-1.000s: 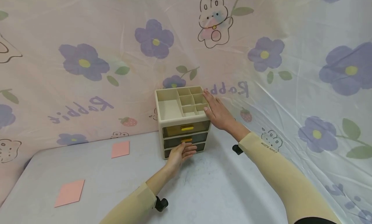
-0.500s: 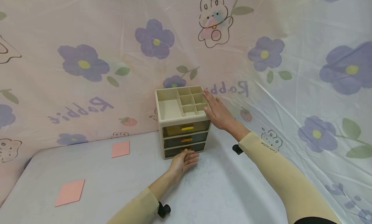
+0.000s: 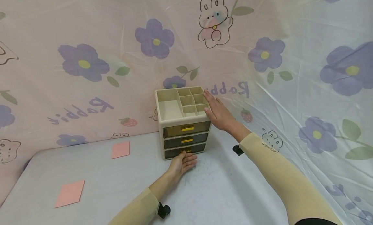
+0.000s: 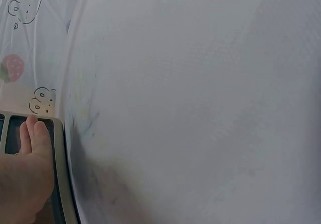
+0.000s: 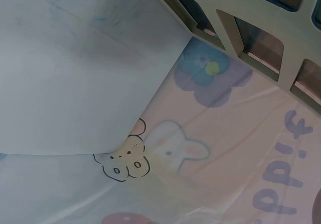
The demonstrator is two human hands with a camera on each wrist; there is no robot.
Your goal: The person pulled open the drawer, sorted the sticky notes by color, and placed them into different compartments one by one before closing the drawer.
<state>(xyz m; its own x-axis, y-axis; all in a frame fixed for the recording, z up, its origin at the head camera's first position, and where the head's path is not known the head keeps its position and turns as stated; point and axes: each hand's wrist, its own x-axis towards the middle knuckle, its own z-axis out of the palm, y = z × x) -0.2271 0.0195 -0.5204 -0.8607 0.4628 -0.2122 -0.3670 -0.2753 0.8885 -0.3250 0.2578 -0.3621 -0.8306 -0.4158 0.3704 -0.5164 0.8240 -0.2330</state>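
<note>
A cream desktop drawer organizer (image 3: 175, 122) stands against the patterned cloth, with three dark see-through drawers flush in its front. Its top tray holds one large compartment and several small ones. My left hand (image 3: 178, 165) is at the bottom drawer (image 3: 170, 153), fingers extended across its lower front and thumb at the yellow handle (image 3: 188, 151). Those straight fingers (image 4: 41, 136) also show against the drawer front in the left wrist view. My right hand (image 3: 220, 114) rests flat along the organizer's top right edge. In the right wrist view the organizer's slotted side (image 5: 225, 20) appears, the hand out of sight.
Two pink square cards (image 3: 120, 149) lie on the white table (image 3: 131, 183), left of the organizer. A cloth (image 3: 116, 63) printed with flowers and rabbits hangs behind and along the right side, close to the organizer.
From the middle drawer's handle, my left hand has moved down to the bottom drawer, then slightly left to its handle. My right hand and the organizer have stayed in place.
</note>
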